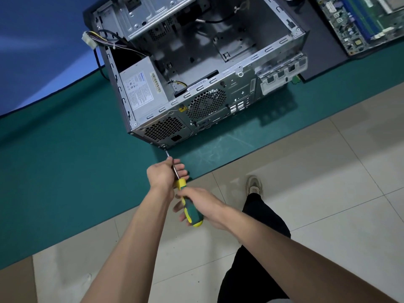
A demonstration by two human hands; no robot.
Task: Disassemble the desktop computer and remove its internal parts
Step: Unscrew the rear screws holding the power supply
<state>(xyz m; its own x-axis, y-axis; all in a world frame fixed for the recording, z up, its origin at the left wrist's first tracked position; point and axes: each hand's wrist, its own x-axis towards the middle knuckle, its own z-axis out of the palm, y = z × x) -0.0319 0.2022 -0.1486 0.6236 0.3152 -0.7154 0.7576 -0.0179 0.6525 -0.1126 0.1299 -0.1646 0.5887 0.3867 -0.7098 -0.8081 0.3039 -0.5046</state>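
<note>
An open grey desktop case (220,68) lies on its side on the green table mat (65,160), rear panel toward me. A silver power supply (142,88) sits in its near left corner, with a bundle of wires and a white connector (89,40) hanging over the case edge. My right hand (196,206) grips the green and yellow handle of a screwdriver (190,212). Its tip meets a screw at the rear panel's lower left corner (164,147). My left hand (165,173) holds the metal shaft near the tip.
A removed motherboard (360,20) lies on a black panel (321,55) at the far right. A blue surface (39,51) lies behind the mat at left. The mat's front edge runs diagonally, with tiled floor and my leg and shoe (254,185) below.
</note>
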